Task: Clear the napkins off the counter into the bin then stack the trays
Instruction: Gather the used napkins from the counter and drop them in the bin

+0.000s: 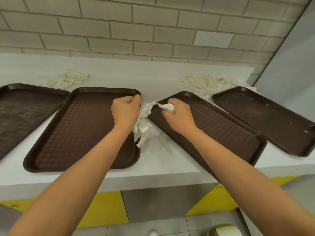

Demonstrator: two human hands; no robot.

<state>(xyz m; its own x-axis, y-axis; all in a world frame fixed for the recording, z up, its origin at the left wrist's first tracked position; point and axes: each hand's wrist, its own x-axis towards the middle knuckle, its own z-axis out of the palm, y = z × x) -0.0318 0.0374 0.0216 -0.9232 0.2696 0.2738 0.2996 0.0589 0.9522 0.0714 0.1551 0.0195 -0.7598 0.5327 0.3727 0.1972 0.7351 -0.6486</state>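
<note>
- The left hand (126, 113) is curled into a fist. A hanging napkin (142, 126) trails from its underside, and the gripping fingers are hidden behind the back of the hand.
- The right hand (177, 114) is clenched round a napkin wad (167, 107) that bulges out past its knuckles.
- Between the two hands, thin twisted ends of the paper meet. Whether this is one sheet or two cannot be told.
- The left-centre tray (85, 130) lies beneath the left hand, and the right-centre tray (221, 130) lies beneath the right hand, its near corner covered by the forearm.
- Outward of the left hand, the outer left tray (25, 113) is cut off by the frame edge. Outward of the right hand sits the outer right tray (265, 120).
- On the white counter (162, 159) beyond the hands lie a left napkin pile (68, 79) and a right napkin pile (206, 85).
- Below the right forearm, a pale rounded object (223, 230) is cropped and unidentifiable.
</note>
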